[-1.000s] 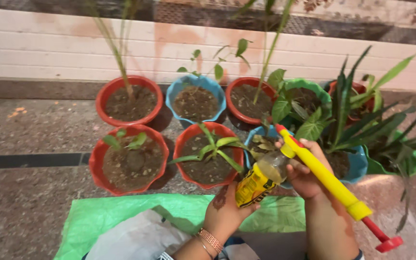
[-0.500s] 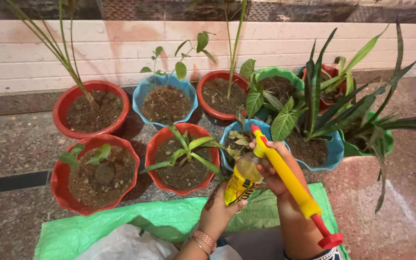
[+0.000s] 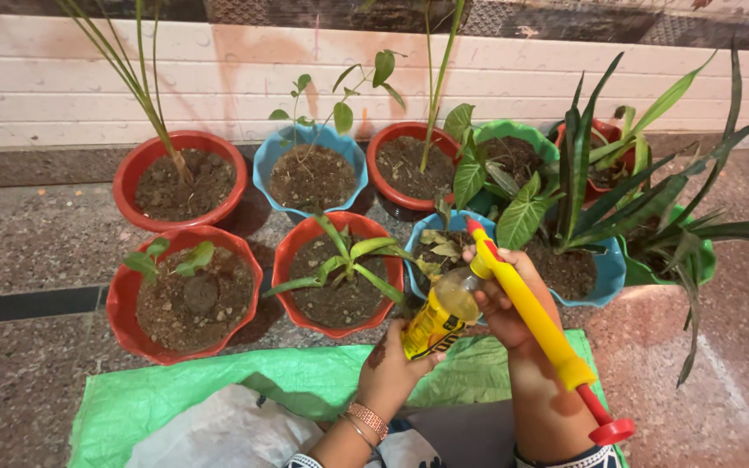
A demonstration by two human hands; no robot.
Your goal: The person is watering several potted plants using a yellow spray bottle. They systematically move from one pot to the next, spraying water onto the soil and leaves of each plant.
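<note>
Left grip: left hand (image 3: 392,373) is wrapped tight round the bottom of the small bottle (image 3: 437,319), the one with the yellow label.
Right grip: right hand (image 3: 513,305) is closed round the top of the bottle, right where the yellow pump sprayer (image 3: 530,314) joins it.
Where the bottle is: up in the air between both hands, tipped so its neck points up and to the right, over the green sheet (image 3: 218,390) and just in front of the pots.
Sprayer: long yellow tube with a red tip near the plants and a red pull handle (image 3: 610,428) low on the right.
Step in hand: looks like the sprayer is being fitted onto the bottle neck, or made tight there; I cannot tell if it is fully on.
Next move needs: a firm hold on the bottle while the top is turned, and the bottle kept tipped up so nothing spills.
Nearby: red pot with a leafy plant (image 3: 340,276) and a blue pot (image 3: 438,251) sit just beyond the hands on the floor.
</note>
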